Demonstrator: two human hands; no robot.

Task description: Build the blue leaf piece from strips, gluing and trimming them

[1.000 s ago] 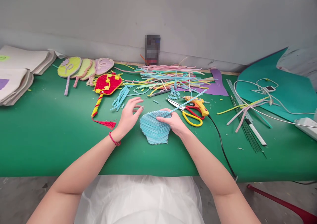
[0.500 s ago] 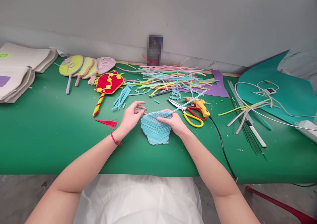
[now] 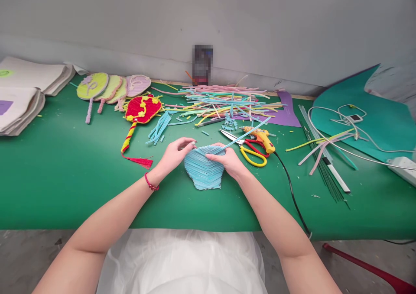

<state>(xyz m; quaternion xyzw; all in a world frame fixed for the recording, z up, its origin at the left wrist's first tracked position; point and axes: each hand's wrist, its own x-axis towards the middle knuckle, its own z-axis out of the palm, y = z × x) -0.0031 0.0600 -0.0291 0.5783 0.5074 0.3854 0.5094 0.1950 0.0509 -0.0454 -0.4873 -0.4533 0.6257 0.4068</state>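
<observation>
A light blue ribbed piece, rounded with a flat lower edge, is held over the green table. My right hand grips its upper right side, thumb on top and fingers behind. A light blue strip slants up and right from beside that thumb. At the piece's upper left edge is my left hand, its thumb and forefinger pinched together; what lies between them, if anything, is too small to make out. Red-and-yellow-handled scissors and a yellow glue gun lie just right of my right hand.
Behind the hands lies a pile of coloured strips. A red and yellow fan, blue strips and pastel fans are at left. Wires, a white cable and a teal sheet occupy the right.
My left hand's fingers have drawn together into a pinch near the piece's upper left edge. My right hand and the blue piece have barely moved.
</observation>
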